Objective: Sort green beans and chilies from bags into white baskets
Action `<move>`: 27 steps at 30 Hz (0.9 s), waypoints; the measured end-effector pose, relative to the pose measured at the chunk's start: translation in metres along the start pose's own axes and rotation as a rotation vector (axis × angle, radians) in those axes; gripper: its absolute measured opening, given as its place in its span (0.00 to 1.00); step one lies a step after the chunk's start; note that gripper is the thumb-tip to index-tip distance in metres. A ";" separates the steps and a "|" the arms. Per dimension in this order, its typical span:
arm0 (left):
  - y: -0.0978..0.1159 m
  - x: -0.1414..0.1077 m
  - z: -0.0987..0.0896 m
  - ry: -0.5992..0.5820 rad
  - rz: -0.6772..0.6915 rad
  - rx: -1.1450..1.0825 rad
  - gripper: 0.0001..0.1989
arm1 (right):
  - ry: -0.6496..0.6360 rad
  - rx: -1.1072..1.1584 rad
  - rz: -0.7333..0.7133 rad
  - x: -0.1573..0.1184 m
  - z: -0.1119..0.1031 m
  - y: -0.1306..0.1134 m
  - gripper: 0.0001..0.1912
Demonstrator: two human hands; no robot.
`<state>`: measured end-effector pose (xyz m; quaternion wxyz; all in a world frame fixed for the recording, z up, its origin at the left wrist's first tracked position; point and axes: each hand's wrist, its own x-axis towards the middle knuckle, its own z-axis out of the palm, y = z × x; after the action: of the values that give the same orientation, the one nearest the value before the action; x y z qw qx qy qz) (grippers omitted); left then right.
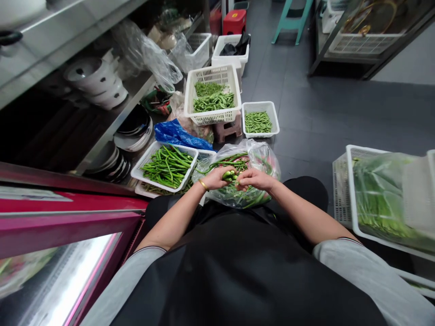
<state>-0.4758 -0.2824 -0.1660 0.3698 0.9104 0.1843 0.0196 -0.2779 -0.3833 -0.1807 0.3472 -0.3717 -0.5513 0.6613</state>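
Note:
My left hand (219, 177), with a gold bangle at the wrist, is closed round a small bunch of green stalks (229, 175), ends showing. The fingers of my right hand (254, 179) are pinched at the ends of this bunch; exactly what lies between the fingertips is partly hidden. Under both hands, a clear plastic bag (267, 158) lies open at my lap with more long green stalks in it. They look like long beans or garlic scapes, but I cannot tell which. Left of the bag, a white basket (136, 174) holds a heap of long green stalks.
Ahead, a white basket (212, 118) of green pods and a smaller one (276, 129) of green beans stand beyond the bag. A blue plastic bag (180, 135) lies left. Shelves with bowls (98, 81) line the left; a crate (353, 199) of bagged greens stands right.

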 end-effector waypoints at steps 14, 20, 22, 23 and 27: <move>-0.006 -0.024 -0.027 0.154 -0.305 -0.144 0.09 | 0.156 -1.413 0.377 0.059 -0.010 0.033 0.18; -0.010 -0.016 -0.020 0.164 -0.397 0.044 0.06 | 0.383 -1.303 0.342 0.023 -0.031 0.018 0.21; -0.007 -0.013 -0.018 0.162 -0.417 0.132 0.08 | 0.501 -1.343 0.425 0.020 -0.042 0.011 0.21; -0.005 -0.011 -0.017 0.151 -0.429 0.169 0.08 | 0.488 -1.375 0.422 0.021 -0.043 0.010 0.20; 0.004 -0.007 -0.012 0.078 -0.468 0.243 0.12 | 0.186 -1.509 0.319 0.040 -0.024 0.018 0.18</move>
<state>-0.4835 -0.2794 -0.1534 0.2449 0.8793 0.4049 -0.0536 -0.2774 -0.3399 -0.2055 -0.0545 -0.6363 -0.7609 0.1150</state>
